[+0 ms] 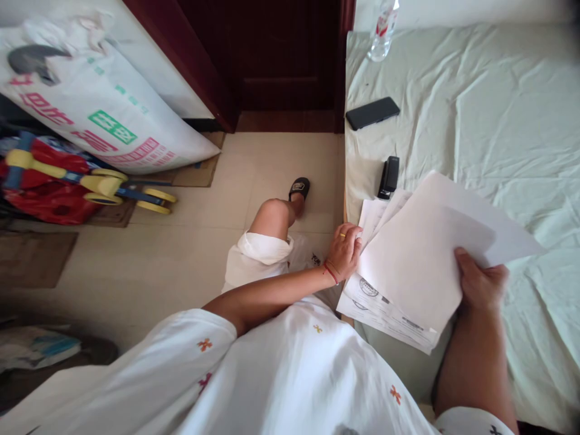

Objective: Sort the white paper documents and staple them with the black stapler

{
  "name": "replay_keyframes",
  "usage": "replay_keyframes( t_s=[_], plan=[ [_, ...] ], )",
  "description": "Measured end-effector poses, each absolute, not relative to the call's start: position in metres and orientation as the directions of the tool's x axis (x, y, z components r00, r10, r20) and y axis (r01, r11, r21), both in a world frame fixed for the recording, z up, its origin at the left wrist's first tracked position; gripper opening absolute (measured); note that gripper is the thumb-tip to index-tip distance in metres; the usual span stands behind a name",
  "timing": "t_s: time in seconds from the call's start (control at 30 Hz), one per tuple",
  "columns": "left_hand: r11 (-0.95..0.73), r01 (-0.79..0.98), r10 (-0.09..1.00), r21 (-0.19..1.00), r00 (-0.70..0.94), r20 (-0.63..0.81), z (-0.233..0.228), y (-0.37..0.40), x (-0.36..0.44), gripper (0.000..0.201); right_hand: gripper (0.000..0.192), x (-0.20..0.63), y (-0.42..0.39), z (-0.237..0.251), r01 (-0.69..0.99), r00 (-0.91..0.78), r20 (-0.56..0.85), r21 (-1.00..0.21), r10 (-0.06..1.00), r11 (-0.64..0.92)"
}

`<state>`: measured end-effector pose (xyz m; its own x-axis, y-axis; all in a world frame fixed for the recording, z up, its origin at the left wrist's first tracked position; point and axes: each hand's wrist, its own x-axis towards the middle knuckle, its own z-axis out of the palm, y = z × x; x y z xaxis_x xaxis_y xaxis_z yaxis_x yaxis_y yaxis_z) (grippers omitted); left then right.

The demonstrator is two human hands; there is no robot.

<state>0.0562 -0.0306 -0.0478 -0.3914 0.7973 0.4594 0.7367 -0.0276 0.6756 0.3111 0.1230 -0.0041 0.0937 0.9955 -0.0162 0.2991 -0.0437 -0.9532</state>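
Observation:
A loose stack of paper sheets (408, 241) lies at the near left edge of the cloth-covered surface, its lower sheets fanned out with print and round stamps showing. My right hand (483, 281) grips the right side of the top sheets, thumb above and fingers hidden underneath; these sheets lift off the cloth on the right. At the stack's left edge is my left hand (345, 249), wearing a yellow ring, with its fingers curled against the paper edges. Just beyond the papers stands a black stapler (388, 177).
A black phone (373, 113) and a clear plastic bottle (384, 30) lie farther back on the pale green cloth (502, 115). Left on the tiled floor are a large white sack (113, 115) and a yellow-and-blue wheeled toy (90, 181). A dark door (281, 54) is ahead.

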Motion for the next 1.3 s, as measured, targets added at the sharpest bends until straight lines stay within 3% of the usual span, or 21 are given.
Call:
replay_keyframes(
  t_s=[0.3, 0.67, 1.07, 1.3],
  plan=[
    [-0.032, 0.706, 0.82, 0.707, -0.386, 0.422, -0.045, -0.033, 0.055, 0.035, 0.058, 0.299, 0.119, -0.005, 0.277, 0.138, 0.01, -0.961, 0.99, -0.029],
    [-0.041, 0.715, 0.814, 0.698, -0.382, 0.438, -0.048, -0.033, 0.056, 0.028, 0.042, 0.297, 0.119, -0.006, 0.345, 0.119, 0.099, -0.937, 0.988, 0.052],
    [-0.065, 0.705, 0.799, 0.706, -0.387, 0.461, -0.044, -0.034, 0.056, 0.025, 0.046, 0.29, 0.121, -0.005, 0.496, 0.096, 0.154, -0.864, 0.983, 0.087],
    [-0.089, 0.721, 0.779, 0.687, -0.38, 0.499, -0.042, -0.034, 0.056, 0.022, 0.039, 0.296, 0.124, -0.011, 0.434, 0.174, 0.139, -0.899, 0.975, 0.051]
  ],
)
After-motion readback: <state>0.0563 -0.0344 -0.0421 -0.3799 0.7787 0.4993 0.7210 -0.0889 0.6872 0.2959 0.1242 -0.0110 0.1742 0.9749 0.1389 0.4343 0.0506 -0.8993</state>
